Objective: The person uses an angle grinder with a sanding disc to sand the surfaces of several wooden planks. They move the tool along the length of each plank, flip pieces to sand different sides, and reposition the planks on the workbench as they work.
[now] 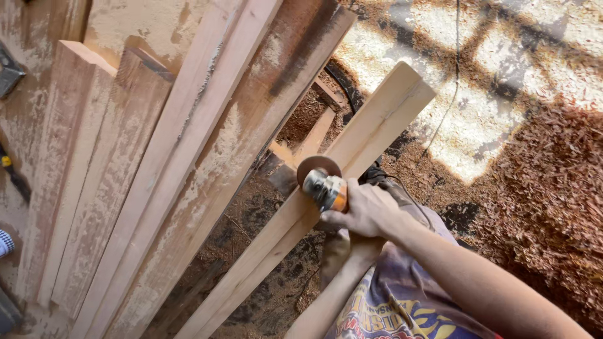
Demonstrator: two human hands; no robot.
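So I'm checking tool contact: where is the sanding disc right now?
In the head view, the sanding disc sits centre frame against the slanted light plank, just above the right hand.

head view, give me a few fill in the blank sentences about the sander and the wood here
1. The right hand grips an orange and grey power tool whose round ____ presses on a plank.
2. That pale plank lies ____ across the view, not level.
3. The ground at right is covered with reddish wood ____.
4. The left hand sits ____ the right hand, mostly hidden.

Missing words: disc; slanted; shavings; under
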